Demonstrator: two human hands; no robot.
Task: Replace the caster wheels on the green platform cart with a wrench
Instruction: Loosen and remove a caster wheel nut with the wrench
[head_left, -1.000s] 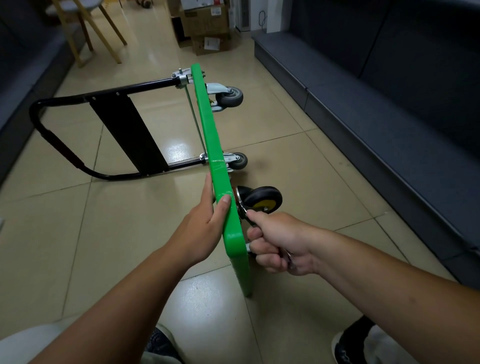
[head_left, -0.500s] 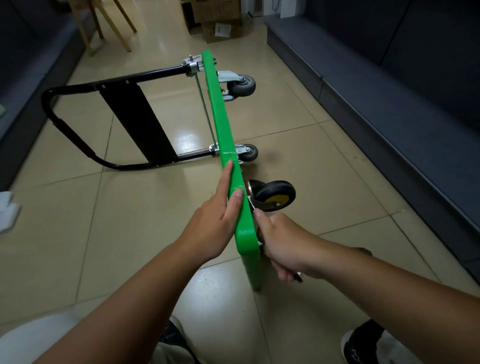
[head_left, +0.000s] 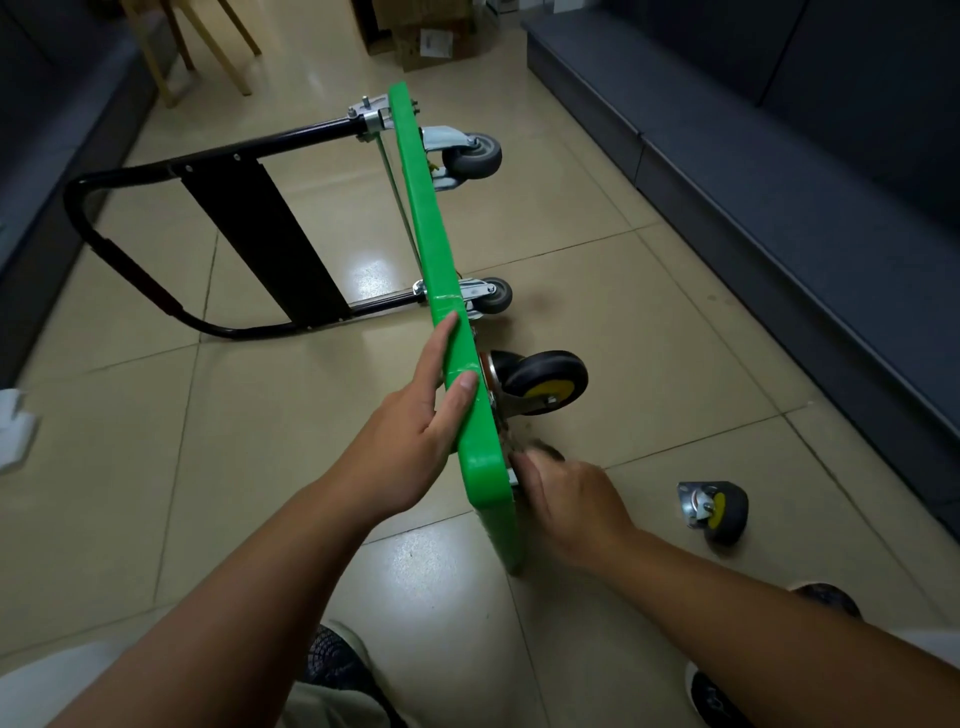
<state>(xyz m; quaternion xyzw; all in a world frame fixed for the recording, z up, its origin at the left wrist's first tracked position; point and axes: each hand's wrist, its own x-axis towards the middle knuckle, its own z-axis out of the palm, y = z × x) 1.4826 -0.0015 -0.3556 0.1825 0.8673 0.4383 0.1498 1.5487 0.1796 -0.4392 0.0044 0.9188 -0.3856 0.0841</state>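
A: Where is the green platform cart (head_left: 431, 228)?

B: It stands on its long edge on the tiled floor (head_left: 156, 441). It runs from the upper middle of the frame down to the lower middle, with its underside turned to the right. Its black handle (head_left: 124, 260) lies out to the left, in the upper left of the frame.

A: How does the person's left hand (head_left: 415, 431) sit?

B: The arm reaches in from the lower left. The hand rests on the cart's top edge just below the frame's centre. Its fingers are straight and close together, flat against the left face, and the thumb lies straight along the edge.

A: And the right hand (head_left: 566, 499)?

B: That arm comes in from the lower right. The hand is at the underside of the cart's near end, its back toward the camera. The fingertips are smeared by blur, so one cannot tell whether they are curled on anything.

A: What about the wheels?

B: A black-and-yellow caster (head_left: 545, 382) is mounted on the underside, just right of the left thumb and just above the right hand. Two grey casters (head_left: 472, 156) sit higher in the frame, toward the handle end. A loose caster (head_left: 714, 512) with a yellow hub lies on the floor at the right, apart from the cart and the right hand.

A: Anything else?

B: A dark sofa (head_left: 779, 182) runs along the right side, a cardboard box (head_left: 431, 41) is at the top middle, and the person's shoes (head_left: 337, 665) show at the bottom edge
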